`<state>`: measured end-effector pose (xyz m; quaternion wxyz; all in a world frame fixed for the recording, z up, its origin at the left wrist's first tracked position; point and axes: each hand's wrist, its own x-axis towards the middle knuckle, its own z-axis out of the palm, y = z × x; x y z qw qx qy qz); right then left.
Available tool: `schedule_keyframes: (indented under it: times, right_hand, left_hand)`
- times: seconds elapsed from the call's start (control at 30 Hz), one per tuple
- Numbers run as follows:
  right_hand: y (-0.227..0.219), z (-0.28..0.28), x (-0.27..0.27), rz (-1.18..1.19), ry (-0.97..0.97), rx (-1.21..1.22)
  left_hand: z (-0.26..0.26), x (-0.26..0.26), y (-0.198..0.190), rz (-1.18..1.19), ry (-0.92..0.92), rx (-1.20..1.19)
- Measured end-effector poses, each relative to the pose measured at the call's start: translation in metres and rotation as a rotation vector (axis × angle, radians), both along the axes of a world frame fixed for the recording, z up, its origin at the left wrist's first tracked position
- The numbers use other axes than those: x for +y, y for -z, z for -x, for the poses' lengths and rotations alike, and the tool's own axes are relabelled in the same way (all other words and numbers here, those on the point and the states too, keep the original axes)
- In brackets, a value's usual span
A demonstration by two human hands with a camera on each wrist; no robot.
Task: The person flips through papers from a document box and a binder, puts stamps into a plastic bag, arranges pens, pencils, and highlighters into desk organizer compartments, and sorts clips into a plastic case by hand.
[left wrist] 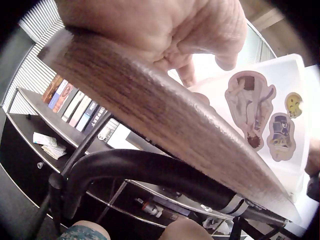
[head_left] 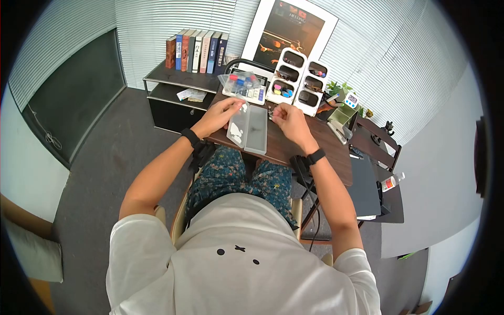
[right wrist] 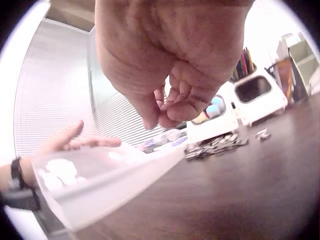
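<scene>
A translucent plastic pencil case (head_left: 256, 137) lies unfolded near the table's front edge, its lid on the left. Stickers (left wrist: 281, 135) are on that lid and look white from inside. At the lid's far end is my left hand (head_left: 220, 114), its fingers fairly straight and touching the edge. My right hand (head_left: 292, 123) hovers just right of the case, thumb and fingertips (right wrist: 150, 121) drawn together; I cannot tell whether they pinch something small. Close by it on the table is a pile of small, flat greyish pieces (right wrist: 215, 146), with a few loose pieces (right wrist: 262, 134) beside it.
Behind the case sit a clear bag (head_left: 242, 84) with red and blue items and a white calculator (head_left: 257, 95). White organizers (head_left: 286, 73) stand at the back, with a potted plant (head_left: 336, 90) to their right. Books (head_left: 197, 51) line the shelf on the left.
</scene>
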<state>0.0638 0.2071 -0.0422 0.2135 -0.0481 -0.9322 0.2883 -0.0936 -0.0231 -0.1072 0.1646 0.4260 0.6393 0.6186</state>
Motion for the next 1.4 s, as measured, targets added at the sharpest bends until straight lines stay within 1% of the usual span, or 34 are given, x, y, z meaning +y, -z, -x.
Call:
schedule_keyframes:
  times: [0.07, 0.13, 0.2, 0.3, 0.33, 0.4, 0.5, 0.57, 0.63, 0.67, 0.7, 0.77, 0.83, 0.87, 0.9, 0.93, 0.97, 1.0, 1.03, 1.07, 1.1, 1.13, 1.17, 1.2, 1.23, 1.3, 1.37, 1.4]
  right_hand:
    - [0.0, 0.015, 0.003, 0.034, -0.023, -0.025]
    - [0.01, 0.024, 0.012, 0.065, -0.045, -0.048]
    - [0.026, 0.032, 0.028, -0.379, -0.013, 0.024]
    - [0.039, 0.033, 0.029, -0.407, -0.016, 0.015]
    - [0.033, 0.03, 0.024, -0.416, 0.007, -0.059]
    - [0.035, 0.031, 0.028, -0.41, 0.007, -0.081]
    - [0.038, 0.033, 0.034, -0.434, 0.014, -0.099]
    - [0.037, 0.029, 0.031, -0.45, 0.008, 0.005]
    - [0.038, 0.026, 0.033, -0.46, 0.018, -0.011]
    - [0.038, 0.026, 0.035, -0.47, 0.011, -0.005]
    - [0.039, 0.026, 0.036, -0.48, 0.004, 0.004]
    - [0.035, 0.022, 0.033, -0.465, 0.0, 0.028]
    - [0.028, 0.022, 0.029, -0.462, -0.014, 0.139]
    - [0.021, 0.021, 0.02, -0.424, -0.021, 0.217]
    - [0.016, 0.018, 0.011, -0.419, -0.015, 0.216]
    - [0.008, 0.015, -0.002, -0.275, -0.045, 0.181]
    - [0.005, 0.015, -0.011, -0.131, -0.075, 0.148]
    - [0.007, 0.016, -0.015, -0.071, -0.103, 0.101]
    - [0.006, 0.016, -0.019, -0.068, -0.099, 0.102]
    - [0.004, 0.016, -0.023, -0.048, -0.136, 0.081]
    - [0.003, 0.016, -0.025, -0.029, -0.173, 0.059]
    - [0.003, 0.016, -0.02, -0.029, -0.173, 0.06]
    - [0.004, 0.018, -0.011, -0.104, -0.088, 0.052]
    - [0.007, 0.017, -0.001, -0.178, -0.003, 0.042]
    - [0.014, 0.014, 0.009, -0.18, -0.001, 0.041]
    - [0.031, 0.006, 0.026, -0.39, 0.114, -0.029]
    - [0.039, 0.003, 0.033, -0.383, 0.131, -0.042]
    - [0.041, 0.004, 0.038, -0.398, 0.103, -0.04]
  left_hand:
    - [0.001, 0.0, -0.002, 0.011, 0.018, -0.042]
    - [0.004, 0.0, 0.0, 0.02, 0.013, -0.034]
    - [0.007, 0.003, 0.003, 0.023, 0.004, -0.026]
    - [0.01, 0.003, 0.007, 0.042, -0.019, -0.002]
    - [0.011, 0.003, 0.007, 0.028, -0.001, -0.009]
    - [0.011, 0.003, 0.007, 0.022, 0.03, -0.032]
    - [0.013, 0.005, 0.004, 0.044, 0.026, -0.07]
    - [0.015, 0.006, 0.001, 0.075, 0.009, -0.079]
    - [0.015, 0.005, -0.004, 0.142, 0.035, -0.124]
    - [0.014, 0.004, -0.008, 0.135, 0.066, -0.199]
    - [0.015, 0.002, -0.013, 0.143, 0.068, -0.194]
    - [0.01, -0.006, -0.028, 0.199, 0.145, -0.349]
    - [0.018, -0.008, -0.031, 0.246, 0.14, -0.328]
    - [0.019, -0.011, -0.037, 0.308, 0.115, -0.244]
    - [0.018, -0.014, -0.041, 0.369, 0.09, -0.159]
    - [0.015, -0.016, -0.045, 0.398, 0.063, -0.105]
    - [0.015, -0.018, -0.049, 0.403, 0.068, -0.102]
    - [0.015, -0.02, -0.054, 0.48, 0.075, 0.067]
    - [0.016, -0.021, -0.055, 0.553, 0.083, 0.235]
    - [0.017, -0.019, -0.049, 0.556, 0.086, 0.237]
    - [0.02, -0.016, -0.038, 0.48, 0.053, 0.405]
    - [0.018, -0.015, -0.034, 0.4, 0.019, 0.57]
    - [0.017, -0.016, -0.031, 0.399, 0.018, 0.57]
    - [0.016, -0.016, -0.026, 0.375, -0.023, 0.636]
    - [0.014, -0.015, -0.025, 0.35, -0.064, 0.7]
    - [0.015, -0.014, -0.027, 0.35, -0.071, 0.683]
    - [0.009, -0.015, -0.035, 0.352, -0.076, 0.661]
    - [0.007, -0.017, -0.039, 0.349, -0.077, 0.635]
